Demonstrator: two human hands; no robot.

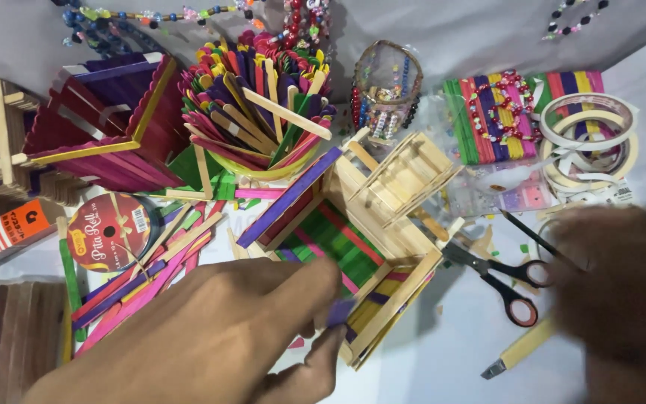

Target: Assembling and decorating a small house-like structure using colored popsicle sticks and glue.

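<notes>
1. Your left hand pinches a small purple stick piece between thumb and forefinger, pressed against the near edge of the stick house, so the piece sits flush with the frame.
2. The stick house lies at the middle of the worktop, tilted toward you, which leaves its green and pink panel open to view.
3. Your right hand is blurred over the scissors; I cannot tell whether it is closed or holds anything.
4. A cutter lies just beside that hand, within reach.
5. The cup of coloured sticks and tape rolls stand behind, clear of the build.
</notes>
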